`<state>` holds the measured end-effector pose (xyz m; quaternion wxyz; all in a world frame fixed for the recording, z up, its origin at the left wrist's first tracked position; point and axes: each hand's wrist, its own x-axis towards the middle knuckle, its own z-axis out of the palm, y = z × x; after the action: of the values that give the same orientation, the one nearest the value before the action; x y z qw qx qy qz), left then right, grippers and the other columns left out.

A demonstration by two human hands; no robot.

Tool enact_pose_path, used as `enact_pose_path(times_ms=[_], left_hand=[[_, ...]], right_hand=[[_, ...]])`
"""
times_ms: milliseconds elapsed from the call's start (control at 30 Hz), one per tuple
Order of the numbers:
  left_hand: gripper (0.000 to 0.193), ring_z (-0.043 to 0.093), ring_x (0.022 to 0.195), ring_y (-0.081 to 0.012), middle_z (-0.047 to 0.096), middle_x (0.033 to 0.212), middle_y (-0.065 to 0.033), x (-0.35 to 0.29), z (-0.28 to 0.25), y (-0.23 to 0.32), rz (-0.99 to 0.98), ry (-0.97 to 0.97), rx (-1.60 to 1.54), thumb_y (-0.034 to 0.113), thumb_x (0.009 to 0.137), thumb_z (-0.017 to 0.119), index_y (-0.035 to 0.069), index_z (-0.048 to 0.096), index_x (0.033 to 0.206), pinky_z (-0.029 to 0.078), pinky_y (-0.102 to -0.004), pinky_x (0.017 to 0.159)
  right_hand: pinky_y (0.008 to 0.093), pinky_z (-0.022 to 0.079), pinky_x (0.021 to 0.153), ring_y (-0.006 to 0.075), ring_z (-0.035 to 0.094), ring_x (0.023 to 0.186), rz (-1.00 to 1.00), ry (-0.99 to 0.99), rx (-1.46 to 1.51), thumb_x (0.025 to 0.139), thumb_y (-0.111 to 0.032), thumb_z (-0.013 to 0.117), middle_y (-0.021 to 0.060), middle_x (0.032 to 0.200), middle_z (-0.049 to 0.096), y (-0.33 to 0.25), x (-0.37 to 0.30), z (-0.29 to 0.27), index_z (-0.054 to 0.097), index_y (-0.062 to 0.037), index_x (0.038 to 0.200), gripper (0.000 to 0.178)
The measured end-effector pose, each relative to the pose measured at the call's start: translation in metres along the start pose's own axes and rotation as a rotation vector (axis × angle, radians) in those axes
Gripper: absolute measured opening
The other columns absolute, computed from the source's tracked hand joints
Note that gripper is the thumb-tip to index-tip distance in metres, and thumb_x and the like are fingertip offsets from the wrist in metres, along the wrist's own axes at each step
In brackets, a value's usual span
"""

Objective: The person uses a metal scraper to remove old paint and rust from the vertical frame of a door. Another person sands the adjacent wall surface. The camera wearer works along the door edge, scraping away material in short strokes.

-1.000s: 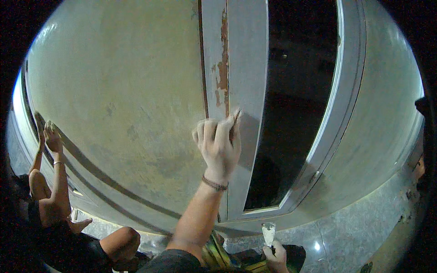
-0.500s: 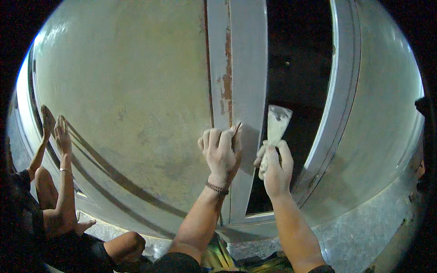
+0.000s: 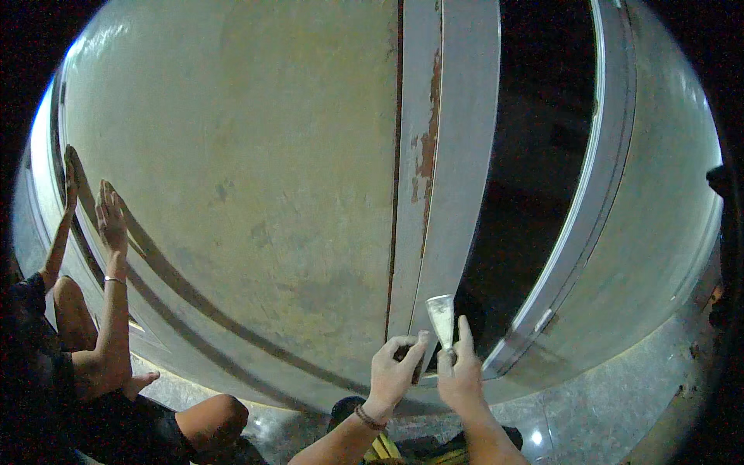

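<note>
A putty knife with a pale, smeared blade points upward in my right hand. The fingers are wrapped round its handle, and the index finger is stretched up beside the blade. Just to the left, my left hand is closed with the thumb up, and a dark bit shows between its fingers; what it is I cannot make out. Both hands are dusted with pale powder. They are in front of the lower end of a grey-white door frame, whose paint has flaked to a reddish-brown strip.
To the left stretches a blotchy greenish-grey wall. At far left sits another person in dark clothes with both hands raised at the wall. A dark opening lies right of the frame, and a grey shiny floor runs below.
Both my hands have dropped lower, and the putty knife came down and left with the right one. The view has shifted, so the frame sits further right. The other person's hands moved slightly.
</note>
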<state>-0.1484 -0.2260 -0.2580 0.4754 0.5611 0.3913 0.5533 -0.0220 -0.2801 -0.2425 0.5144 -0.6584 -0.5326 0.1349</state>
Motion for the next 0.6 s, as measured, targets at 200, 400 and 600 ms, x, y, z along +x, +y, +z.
enact_pose_path(times_ms=[200,400,600], left_hand=[[0.019,0.06,0.08,-0.0059,0.07,0.089,-0.0012,-0.036,-0.032,-0.034,-0.276,-0.025,-0.115,0.018,0.097,0.073,0.0,0.069,0.1,0.05,-0.024,0.072],[0.017,0.061,0.085,-0.0074,0.07,0.089,-0.0021,-0.038,-0.047,-0.03,-0.289,-0.152,-0.343,0.017,0.1,0.067,-0.001,0.069,0.101,0.051,-0.0247,0.075],[0.023,0.06,0.084,-0.0074,0.067,0.097,-0.0005,-0.011,-0.05,0.006,-0.171,-0.195,-0.429,0.017,0.108,0.053,0.0,0.065,0.118,0.048,-0.0226,0.075]], right_hand=[[0.0476,0.053,0.092,0.0424,0.066,0.107,-0.198,-0.206,-0.057,0.094,-0.011,0.064,0.0257,0.116,0.066,0.007,-0.046,0.023,0.056,-0.0009,0.134,0.042],[0.0471,0.053,0.084,0.0393,0.067,0.096,-0.061,-0.161,0.041,0.088,-0.012,0.072,0.0221,0.102,0.068,0.004,-0.058,0.033,0.058,0.0001,0.125,0.041],[0.0376,0.051,0.079,0.0222,0.063,0.088,-0.086,-0.158,0.205,0.094,-0.013,0.069,0.015,0.094,0.064,-0.017,-0.047,0.026,0.058,-0.0003,0.119,0.03]])
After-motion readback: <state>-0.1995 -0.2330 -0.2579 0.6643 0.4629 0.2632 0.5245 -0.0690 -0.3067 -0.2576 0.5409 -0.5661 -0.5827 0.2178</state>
